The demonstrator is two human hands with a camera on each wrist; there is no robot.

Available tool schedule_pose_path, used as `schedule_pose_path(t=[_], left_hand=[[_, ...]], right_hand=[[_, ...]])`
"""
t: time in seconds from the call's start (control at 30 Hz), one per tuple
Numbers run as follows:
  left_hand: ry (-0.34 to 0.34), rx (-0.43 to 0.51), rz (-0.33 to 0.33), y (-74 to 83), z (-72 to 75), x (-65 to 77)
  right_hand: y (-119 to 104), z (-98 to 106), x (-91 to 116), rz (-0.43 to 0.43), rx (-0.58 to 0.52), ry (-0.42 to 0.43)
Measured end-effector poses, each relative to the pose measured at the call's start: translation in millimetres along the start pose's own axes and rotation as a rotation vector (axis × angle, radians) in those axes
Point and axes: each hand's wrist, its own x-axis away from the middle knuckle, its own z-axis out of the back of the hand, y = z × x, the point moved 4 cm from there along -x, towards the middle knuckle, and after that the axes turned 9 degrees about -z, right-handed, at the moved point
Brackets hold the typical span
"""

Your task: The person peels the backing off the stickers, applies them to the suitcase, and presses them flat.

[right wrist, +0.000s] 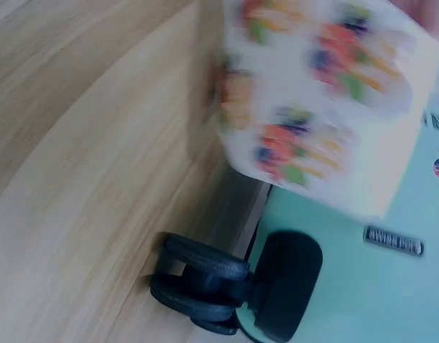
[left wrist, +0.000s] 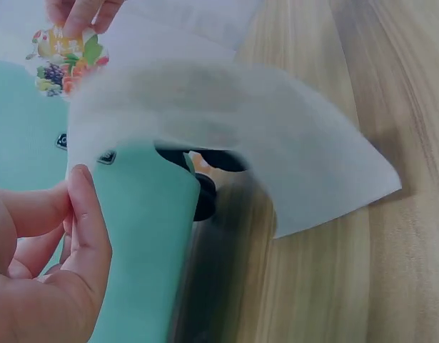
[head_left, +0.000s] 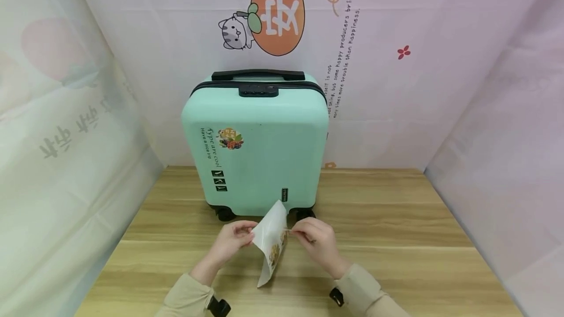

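Note:
My left hand [head_left: 231,239] pinches the edge of a white sticker sheet [head_left: 270,229] between thumb and fingers. The sheet bends and hangs over the table in front of the suitcase [head_left: 269,155]. Its pale back faces the left wrist view; rows of fruit stickers [right wrist: 287,150] show on its front, blurred in the right wrist view. My right hand [head_left: 318,242] is close to the sheet's right side, fingertips pinching a fruit sticker [left wrist: 75,75]. The mint suitcase stands upright, with another fruit sticker [head_left: 230,139] at its upper left beside printed text.
The suitcase has black wheels [head_left: 225,213] and a black top handle [head_left: 258,74]. It stands on a wood-grain table [head_left: 383,229]. Printed cloth [head_left: 176,28] hangs behind it and at both sides.

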Motion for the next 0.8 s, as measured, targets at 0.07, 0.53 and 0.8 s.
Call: schedule_pose_path(t=[0.07, 0.53, 0.8], left_hand=[[0.003, 0.015, 0.007, -0.3, -0.6, 0.8], [0.052, 0.274, -0.074, 21.1, -32.9, -4.2], [0.338, 0.270, 0.005, -15.8, -5.9, 15.0]], right_hand=[[4.7, 4.3, -0.4, -0.084, -0.023, 0.015], [8.3, 26.2, -9.9, -0.650, -0.211, 0.152], [8.6, 36.3, -14.3, -0.892, -0.250, 0.145]])
